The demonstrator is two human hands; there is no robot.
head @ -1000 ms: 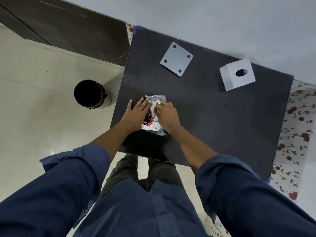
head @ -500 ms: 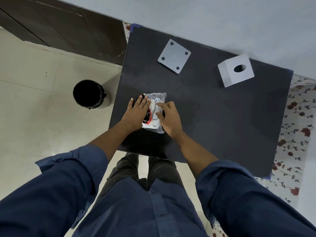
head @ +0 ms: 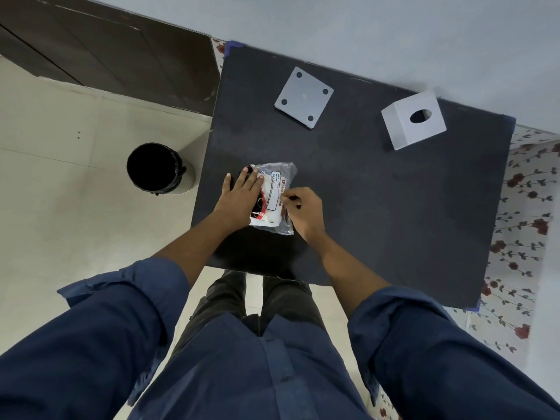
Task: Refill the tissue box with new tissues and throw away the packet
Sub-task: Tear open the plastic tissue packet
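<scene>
A: What can't you make out?

B: The tissue packet [head: 274,197] mostly. It lies flat on the dark counter [head: 378,201] near its left front edge, clear plastic with a white label and red and black print, but the left hand [head: 239,197] covers its left side and the lettering is too small to read. The tissues inside are only a white patch.

A: And each grip?

B: The left hand lies open and flat, fingers spread, pressing the packet down rather than closing on it. The right hand [head: 304,212] has thumb and fingertips pinched together at the packet's right edge; they seem to nip the plastic, though the contact is hidden behind the knuckles.

A: The box?

B: The white tissue box [head: 413,122] stands at the far right of the counter, tilted to the view, its oval opening dark, so its inside can't be seen. Its flat white base plate [head: 304,97], with four dark dots, lies apart from it at the far middle.

A: Room to move?

B: Bare counter between the packet and the box. The black-lined bin [head: 157,168] stands on the floor just beside the counter's left edge, near the left hand. Sleeves and shirt fill the bottom of the view.
</scene>
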